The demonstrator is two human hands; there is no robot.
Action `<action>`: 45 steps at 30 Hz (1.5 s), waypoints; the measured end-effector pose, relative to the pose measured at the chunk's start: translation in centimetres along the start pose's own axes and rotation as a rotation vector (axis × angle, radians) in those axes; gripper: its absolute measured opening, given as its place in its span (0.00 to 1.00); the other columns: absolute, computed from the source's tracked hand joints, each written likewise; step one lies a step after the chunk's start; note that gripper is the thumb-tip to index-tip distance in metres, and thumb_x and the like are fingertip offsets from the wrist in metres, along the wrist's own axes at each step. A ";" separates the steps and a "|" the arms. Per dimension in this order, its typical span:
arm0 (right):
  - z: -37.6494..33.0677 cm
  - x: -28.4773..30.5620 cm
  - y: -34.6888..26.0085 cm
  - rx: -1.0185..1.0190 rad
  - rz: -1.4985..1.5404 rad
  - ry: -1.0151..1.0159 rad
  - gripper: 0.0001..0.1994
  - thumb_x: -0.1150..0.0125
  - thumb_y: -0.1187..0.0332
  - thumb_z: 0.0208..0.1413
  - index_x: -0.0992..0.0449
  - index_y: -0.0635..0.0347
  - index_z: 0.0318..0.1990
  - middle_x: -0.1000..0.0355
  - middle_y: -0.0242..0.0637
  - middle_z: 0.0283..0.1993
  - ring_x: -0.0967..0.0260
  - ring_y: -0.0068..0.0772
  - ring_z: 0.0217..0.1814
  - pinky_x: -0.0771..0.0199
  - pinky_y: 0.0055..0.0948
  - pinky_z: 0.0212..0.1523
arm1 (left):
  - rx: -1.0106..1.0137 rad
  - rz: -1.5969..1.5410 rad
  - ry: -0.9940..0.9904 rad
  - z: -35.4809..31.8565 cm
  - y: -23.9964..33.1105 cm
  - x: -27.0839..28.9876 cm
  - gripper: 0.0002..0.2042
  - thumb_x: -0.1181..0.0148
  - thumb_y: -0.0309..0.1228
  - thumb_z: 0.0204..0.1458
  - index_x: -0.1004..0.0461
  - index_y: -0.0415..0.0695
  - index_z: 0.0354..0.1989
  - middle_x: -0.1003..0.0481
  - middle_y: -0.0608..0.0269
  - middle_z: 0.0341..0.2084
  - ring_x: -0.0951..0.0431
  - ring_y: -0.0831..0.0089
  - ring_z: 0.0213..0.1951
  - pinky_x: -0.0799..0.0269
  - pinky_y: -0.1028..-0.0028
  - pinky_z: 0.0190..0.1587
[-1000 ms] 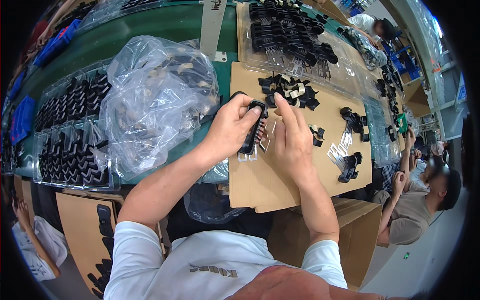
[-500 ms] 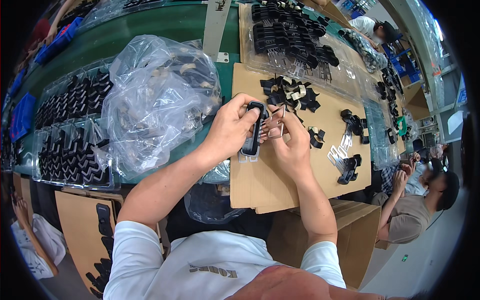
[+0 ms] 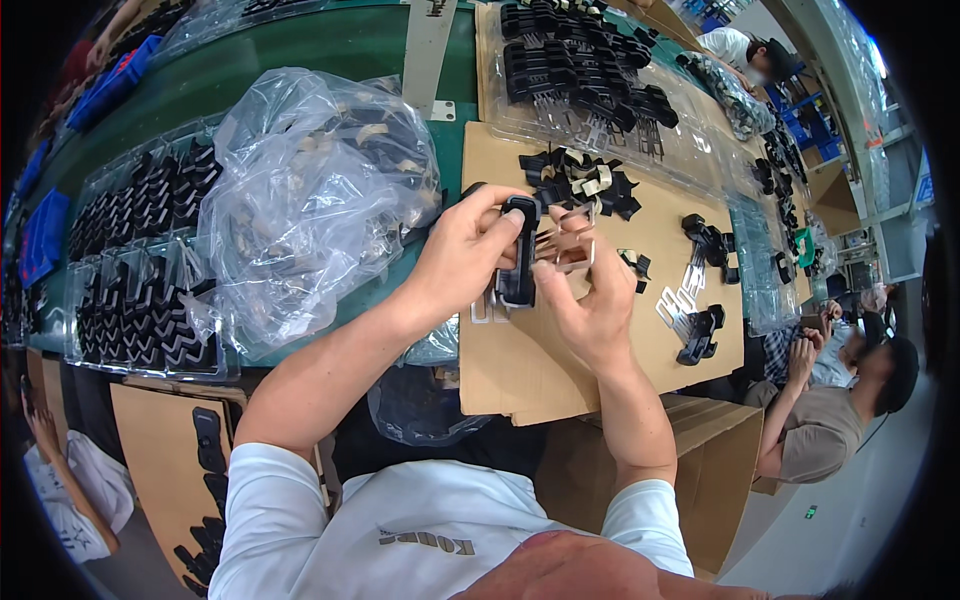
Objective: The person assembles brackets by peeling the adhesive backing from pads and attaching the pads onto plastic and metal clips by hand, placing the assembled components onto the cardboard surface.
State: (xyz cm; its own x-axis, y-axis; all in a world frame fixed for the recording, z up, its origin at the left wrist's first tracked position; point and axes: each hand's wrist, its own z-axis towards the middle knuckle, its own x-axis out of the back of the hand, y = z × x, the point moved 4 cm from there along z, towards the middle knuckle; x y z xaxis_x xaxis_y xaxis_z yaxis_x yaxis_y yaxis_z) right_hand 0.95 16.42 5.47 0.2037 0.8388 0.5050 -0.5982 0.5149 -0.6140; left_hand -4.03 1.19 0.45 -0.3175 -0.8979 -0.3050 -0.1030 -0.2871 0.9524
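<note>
My left hand [image 3: 478, 240] is closed round a long black plastic part [image 3: 517, 262], held upright above the cardboard with the thumb on its upper end. Thin coppery metal wire loops [image 3: 574, 244] stick out from the part's right side. Around those loops curl the fingers of my right hand [image 3: 600, 300], the thumb below and the index finger above; their exact contact is blurred. Beneath the black part, pale flat metal loops [image 3: 488, 306] show on the cardboard. Behind my hands lies a pile of curved black and cream pieces [image 3: 585, 183].
The cardboard sheet [image 3: 540, 375] also carries black clips with metal loops [image 3: 698, 335] at right. A clear plastic bag of parts [image 3: 310, 200] bulges at left, beside trays of black parts [image 3: 150, 300]. Further black parts [image 3: 580, 75] fill a tray behind. Co-workers sit at right.
My right hand has shifted slightly right, its fingers now a little wider apart round the wire loops. The black part has turned slightly in my left hand.
</note>
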 end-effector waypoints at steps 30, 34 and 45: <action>-1.3 0.5 1.1 0.098 -0.098 0.018 0.24 0.30 0.78 0.48 0.21 0.67 0.56 0.24 0.37 0.35 0.32 0.30 0.32 0.28 0.27 0.36 | -0.012 0.001 -0.151 -0.1 -1.0 -0.6 0.17 0.48 0.18 0.62 0.33 0.34 0.61 0.20 0.56 0.36 0.21 0.77 0.33 0.25 0.78 0.36; -1.5 0.7 1.1 0.113 -0.102 0.042 0.24 0.31 0.77 0.48 0.21 0.66 0.56 0.24 0.37 0.35 0.32 0.31 0.32 0.28 0.27 0.35 | 0.031 0.113 -0.112 -0.4 -0.2 -0.8 0.17 0.48 0.19 0.62 0.31 0.34 0.60 0.19 0.56 0.32 0.21 0.77 0.31 0.25 0.79 0.35; -1.8 0.6 0.9 0.214 -0.182 0.057 0.25 0.33 0.76 0.45 0.21 0.65 0.56 0.24 0.36 0.35 0.32 0.31 0.32 0.29 0.28 0.35 | -0.070 0.129 -0.161 -0.5 -0.8 -0.7 0.17 0.49 0.17 0.62 0.29 0.37 0.59 0.19 0.57 0.36 0.20 0.77 0.32 0.21 0.77 0.38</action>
State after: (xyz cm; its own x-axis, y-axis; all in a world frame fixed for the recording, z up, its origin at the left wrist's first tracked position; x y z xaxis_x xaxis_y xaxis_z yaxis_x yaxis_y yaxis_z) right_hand 1.98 17.66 4.10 0.3620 0.7476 0.5568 -0.6963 0.6140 -0.3717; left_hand -3.21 1.87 -0.07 -0.4711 -0.8653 -0.1713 0.0122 -0.2006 0.9796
